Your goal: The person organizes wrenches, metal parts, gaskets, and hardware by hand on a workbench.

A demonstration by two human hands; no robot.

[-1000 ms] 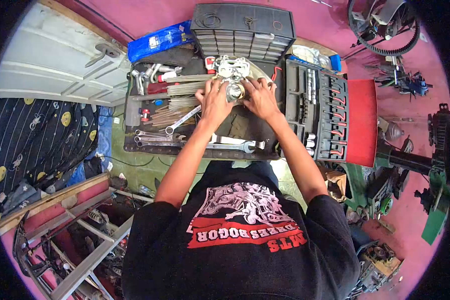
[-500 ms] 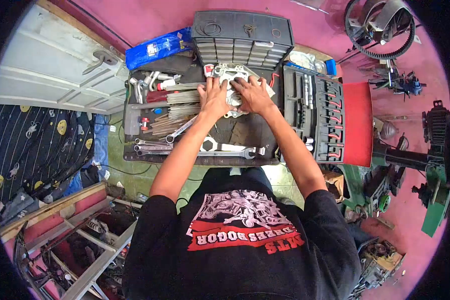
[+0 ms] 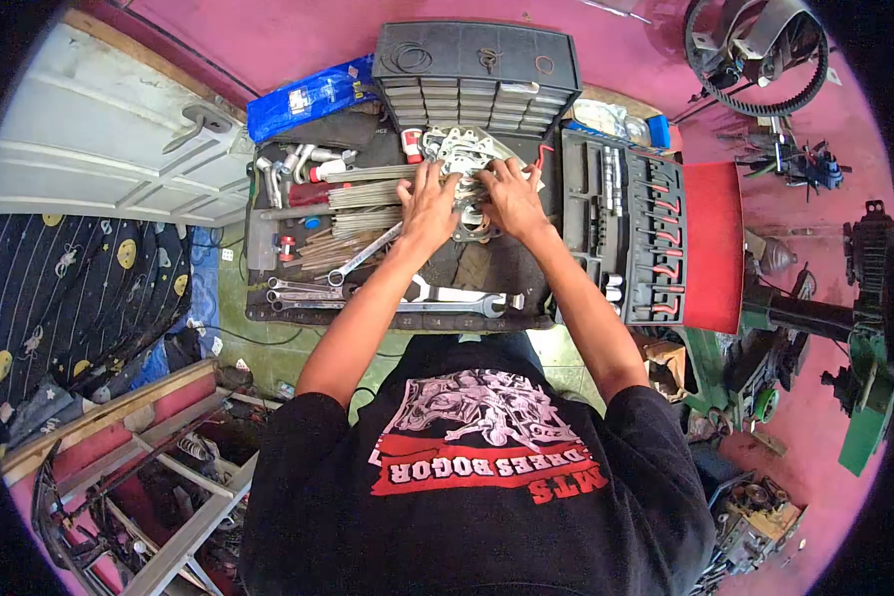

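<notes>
A loose stack of pale, cut-out gaskets (image 3: 459, 147) lies at the back middle of the workbench. My left hand (image 3: 430, 207) is on its left side, fingers bent and pressed against the gaskets. From the right, my right hand (image 3: 514, 202) grips the stack's edge with curled fingers. The fingertips are partly hidden among the sheets. Left of my left hand are bundles of thin metal rods (image 3: 367, 196). Nearer the front edge lie several combination wrenches (image 3: 308, 295) and a larger wrench (image 3: 467, 302). A red-and-white container (image 3: 412, 145) stands behind my left hand.
A small-parts drawer cabinet (image 3: 477, 74) stands behind the gaskets. On the right sits an opened tool case (image 3: 655, 238) with a red lid (image 3: 713, 248). A blue packet (image 3: 308, 101) lies at the back left, near the door (image 3: 109, 129). A green machine (image 3: 869, 397) is far right.
Both hands have drawn slightly towards me and apart, the fingers more curled. More of the gaskets shows between and behind them, and the stack looks shifted.
</notes>
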